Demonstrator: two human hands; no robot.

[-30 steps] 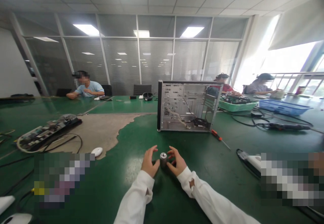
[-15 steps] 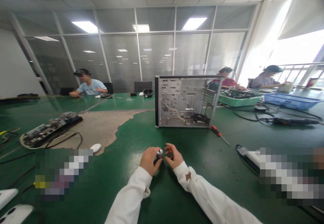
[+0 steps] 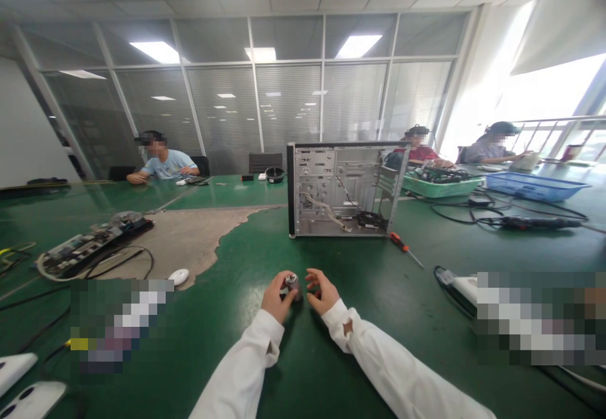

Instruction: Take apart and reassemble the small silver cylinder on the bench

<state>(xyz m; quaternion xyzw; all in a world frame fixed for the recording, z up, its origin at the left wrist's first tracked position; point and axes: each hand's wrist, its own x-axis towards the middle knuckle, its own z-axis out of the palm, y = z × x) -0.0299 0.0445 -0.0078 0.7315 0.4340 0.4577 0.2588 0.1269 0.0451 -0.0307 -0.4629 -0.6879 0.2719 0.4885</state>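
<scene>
At left, an elongated unit of exposed circuitry (image 3: 95, 245) was laid on the green tabletop (image 3: 374, 293), and a ragged beige patch (image 3: 189, 236) was seen extending to its right. At the far side, a co-worker in light blue (image 3: 166, 161) was seated. A white oval object (image 3: 178, 277) was placed at the patch's near edge. At centre, by the left hand (image 3: 277, 297), a small metallic cylinder (image 3: 293, 285) was gripped between thumb and fingers; whether its base was rested on the tabletop could not be told. The right hand (image 3: 323, 292) was held open just beside the cylinder, apart from it, its fingers curved. Farther back, an open-sided computer case (image 3: 350, 185) was stood upright; next to its lower right corner, an orange-handled screwdriver (image 3: 401, 244) was laid. Beyond, a green basket (image 3: 442, 190) and a blue basket (image 3: 534, 190) were set side by side.
</scene>
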